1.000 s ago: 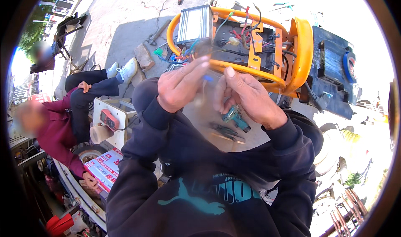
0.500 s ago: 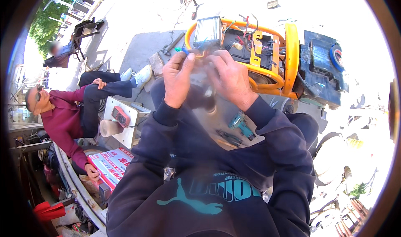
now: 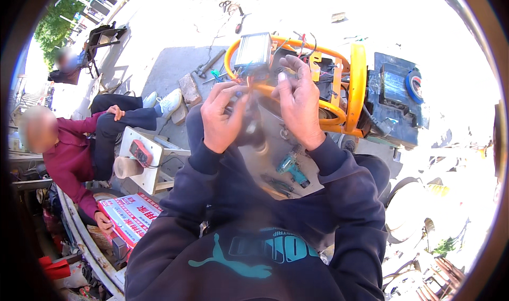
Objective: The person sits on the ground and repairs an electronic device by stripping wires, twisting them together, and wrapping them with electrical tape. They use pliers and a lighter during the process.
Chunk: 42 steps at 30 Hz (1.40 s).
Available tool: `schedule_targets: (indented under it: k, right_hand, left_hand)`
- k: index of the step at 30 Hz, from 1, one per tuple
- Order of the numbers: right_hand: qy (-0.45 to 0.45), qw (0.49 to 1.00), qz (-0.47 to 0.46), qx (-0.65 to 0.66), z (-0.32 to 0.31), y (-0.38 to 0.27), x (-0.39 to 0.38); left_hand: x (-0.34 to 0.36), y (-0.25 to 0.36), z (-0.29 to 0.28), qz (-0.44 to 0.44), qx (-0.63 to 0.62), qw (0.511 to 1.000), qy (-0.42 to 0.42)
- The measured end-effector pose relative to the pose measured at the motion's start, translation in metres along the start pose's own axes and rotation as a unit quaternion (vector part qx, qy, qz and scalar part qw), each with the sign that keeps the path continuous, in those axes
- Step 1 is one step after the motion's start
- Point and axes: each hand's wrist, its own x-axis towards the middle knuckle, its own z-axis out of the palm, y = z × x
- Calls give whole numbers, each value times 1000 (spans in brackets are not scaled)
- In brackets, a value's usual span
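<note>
My left hand (image 3: 225,119) is closed in a pinch at the end of thin wires (image 3: 249,82) that hang from a silver finned metal box (image 3: 253,50). A small bluish bit shows at its fingertips; a blurred patch in the picture hides the detail. My right hand (image 3: 300,106) is raised beside it, thumb and fingers apart, with nothing visible between them. Behind both hands lies an orange tubular frame (image 3: 358,89), with the metal box and loose wiring on it.
On the ground between my legs lie a teal power drill (image 3: 292,168) and pliers (image 3: 277,184). At left a seated person in a maroon shirt (image 3: 71,152) rests a hand by a red-and-white carton (image 3: 130,216). A red meter (image 3: 140,152) sits on a white stool (image 3: 154,171). Bricks (image 3: 189,89) lie ahead.
My right hand has moved away from my left, and its fingers have spread. My left hand stays pinched near the wires. The whole view has shifted slightly.
</note>
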Motion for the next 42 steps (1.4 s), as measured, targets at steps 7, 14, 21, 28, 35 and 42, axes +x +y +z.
schedule_targets:
  k: [7, 14, 21, 28, 35, 42]
  right_hand:
    - [-52, 912, 252, 319, -15, -24, 53]
    - [-82, 941, 163, 286, -11, -19, 44]
    - [-146, 924, 181, 302, -20, -20, 16]
    - [-114, 905, 241, 331, -32, -12, 8]
    - [-82, 912, 232, 328, -34, -10, 6]
    - [-93, 935, 207, 273, -37, -15, 6]
  left_hand:
    - [16, 6, -7, 250, 141, 951, -112]
    - [28, 37, 5, 168, 184, 965, -76]
    - [21, 56, 32, 39, 12, 999, 13]
    - [19, 46, 40, 113, 115, 986, 32]
    - [17, 38, 59, 118, 172, 977, 38]
    - [19, 30, 62, 116, 149, 982, 29]
